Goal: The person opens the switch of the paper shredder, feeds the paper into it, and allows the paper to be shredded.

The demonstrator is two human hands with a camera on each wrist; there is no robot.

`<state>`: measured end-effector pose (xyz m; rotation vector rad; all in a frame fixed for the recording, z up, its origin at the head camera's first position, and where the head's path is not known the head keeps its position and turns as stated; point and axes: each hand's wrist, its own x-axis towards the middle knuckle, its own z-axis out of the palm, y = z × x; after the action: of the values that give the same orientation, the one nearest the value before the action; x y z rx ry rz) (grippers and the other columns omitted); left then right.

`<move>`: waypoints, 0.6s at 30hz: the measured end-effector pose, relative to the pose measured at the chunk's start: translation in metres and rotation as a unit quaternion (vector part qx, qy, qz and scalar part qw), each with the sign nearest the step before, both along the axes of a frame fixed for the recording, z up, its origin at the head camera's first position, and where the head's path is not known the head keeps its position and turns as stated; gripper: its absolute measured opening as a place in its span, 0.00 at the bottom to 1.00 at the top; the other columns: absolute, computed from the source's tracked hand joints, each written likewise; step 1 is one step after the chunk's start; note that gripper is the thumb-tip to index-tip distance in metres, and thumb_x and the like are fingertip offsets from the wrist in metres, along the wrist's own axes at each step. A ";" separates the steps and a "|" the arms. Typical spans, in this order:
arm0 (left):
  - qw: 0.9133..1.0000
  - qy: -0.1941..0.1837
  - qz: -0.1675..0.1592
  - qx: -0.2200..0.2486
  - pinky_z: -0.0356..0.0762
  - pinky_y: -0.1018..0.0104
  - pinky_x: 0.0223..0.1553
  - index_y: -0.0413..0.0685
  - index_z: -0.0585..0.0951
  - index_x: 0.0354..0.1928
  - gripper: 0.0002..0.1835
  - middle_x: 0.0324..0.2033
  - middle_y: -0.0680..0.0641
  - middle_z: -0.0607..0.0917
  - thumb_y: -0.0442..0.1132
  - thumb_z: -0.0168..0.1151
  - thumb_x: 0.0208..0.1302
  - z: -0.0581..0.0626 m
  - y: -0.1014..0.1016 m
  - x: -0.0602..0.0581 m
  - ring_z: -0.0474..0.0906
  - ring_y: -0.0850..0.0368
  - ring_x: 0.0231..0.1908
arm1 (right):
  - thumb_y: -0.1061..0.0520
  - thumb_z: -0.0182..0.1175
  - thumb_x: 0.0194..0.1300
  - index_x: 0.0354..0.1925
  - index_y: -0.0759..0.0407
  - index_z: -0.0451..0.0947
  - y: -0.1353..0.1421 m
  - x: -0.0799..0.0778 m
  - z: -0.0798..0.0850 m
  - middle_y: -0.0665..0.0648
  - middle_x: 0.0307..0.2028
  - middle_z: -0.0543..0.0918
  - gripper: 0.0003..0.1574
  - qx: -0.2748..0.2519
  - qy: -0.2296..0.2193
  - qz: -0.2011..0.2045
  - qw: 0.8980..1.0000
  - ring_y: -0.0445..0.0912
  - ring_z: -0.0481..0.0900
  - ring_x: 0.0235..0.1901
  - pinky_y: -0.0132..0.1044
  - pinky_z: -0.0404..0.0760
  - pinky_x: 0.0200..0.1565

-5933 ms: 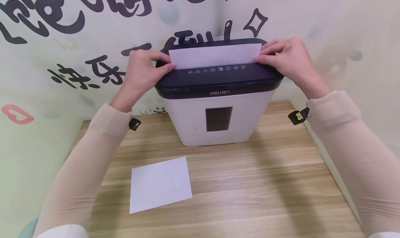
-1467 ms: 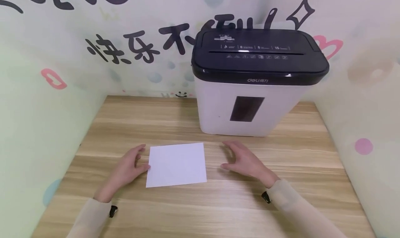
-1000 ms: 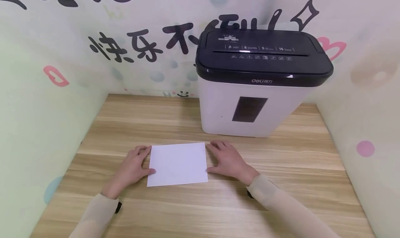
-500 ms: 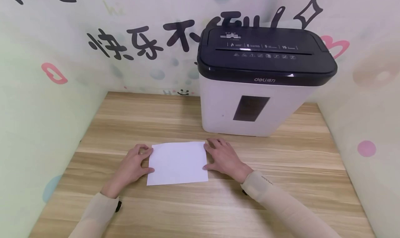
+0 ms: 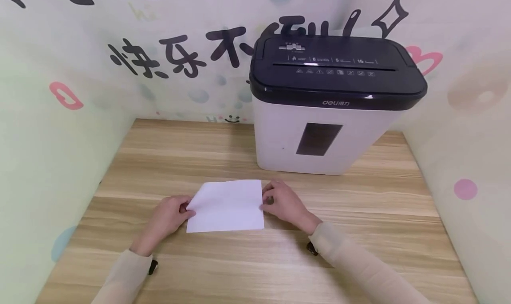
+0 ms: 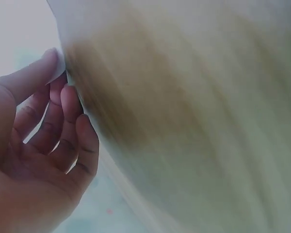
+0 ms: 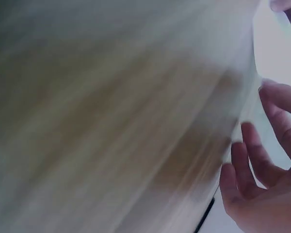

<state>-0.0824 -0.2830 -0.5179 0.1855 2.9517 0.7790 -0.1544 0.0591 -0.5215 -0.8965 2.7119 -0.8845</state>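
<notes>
A white sheet of paper [image 5: 228, 206] lies on the wooden table in front of the paper shredder [image 5: 339, 84]. My left hand [image 5: 168, 214] pinches the sheet's left edge between thumb and fingers, and the far left corner is bent up. In the left wrist view the thumb of this hand [image 6: 43, 145] presses on the paper against the fingers. At the opposite edge, my right hand [image 5: 286, 205] holds the sheet with thumb and index finger drawn together. The right wrist view has those fingertips [image 7: 267, 87] at the paper's edge, the other fingers loosely bent.
The shredder stands at the back right, its narrow feed slot [image 5: 335, 67] on the black top and a dark window [image 5: 319, 139] in its white front. Printed walls enclose the wooden table [image 5: 231, 268] at the back and both sides.
Earlier both hands held another sheet in the shredder's slot; that sheet is gone from view. Both hands came down to the sheet on the table, took its sides, and its far left corner bent up.
</notes>
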 end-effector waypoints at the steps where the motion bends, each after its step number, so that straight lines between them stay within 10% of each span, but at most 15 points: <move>1: 1.000 -0.001 0.002 0.004 0.64 0.68 0.25 0.47 0.79 0.28 0.10 0.19 0.56 0.71 0.38 0.74 0.57 0.000 0.000 0.000 0.66 0.61 0.22 | 0.54 0.75 0.56 0.27 0.52 0.86 0.001 -0.002 0.001 0.50 0.42 0.83 0.06 -0.018 -0.019 -0.008 1.000 0.47 0.79 0.46 0.42 0.77 0.52; 10: 0.992 0.032 0.041 0.112 0.75 0.70 0.29 0.41 0.89 0.34 0.06 0.28 0.48 0.87 0.38 0.71 0.62 0.024 -0.003 -0.004 0.75 0.60 0.27 | 0.52 0.71 0.60 0.34 0.53 0.90 0.018 -0.010 0.015 0.50 0.45 0.86 0.07 -0.083 -0.104 -0.072 0.989 0.48 0.80 0.54 0.46 0.74 0.60; 18: 0.985 0.066 0.030 0.159 0.74 0.71 0.23 0.37 0.89 0.37 0.08 0.31 0.44 0.89 0.36 0.69 0.63 0.057 0.013 -0.013 0.79 0.59 0.25 | 0.53 0.67 0.65 0.37 0.56 0.88 0.035 -0.014 0.046 0.53 0.43 0.87 0.08 -0.139 -0.038 -0.092 0.985 0.51 0.84 0.47 0.47 0.80 0.52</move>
<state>-0.0952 -0.2701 -0.4607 0.1737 2.9448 1.2940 -0.1688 0.0945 -0.4751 -0.6469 2.6796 -1.3322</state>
